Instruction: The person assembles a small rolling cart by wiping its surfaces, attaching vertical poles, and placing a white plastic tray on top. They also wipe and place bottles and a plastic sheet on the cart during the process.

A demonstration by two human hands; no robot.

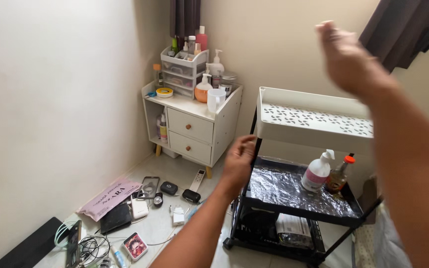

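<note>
Cart (274, 198) with black frame and shelves is standing on the floor (175, 173) against the wall, carrying a white perforated top tray (314, 121), a foil-lined middle shelf (284, 191) and two bottles (326, 172). Left hand (238, 158) is hovering at the cart's front post, fingers loosely curled, grasping nothing. Right hand (346, 57) is hanging blurred above the tray, fingers released.
</note>
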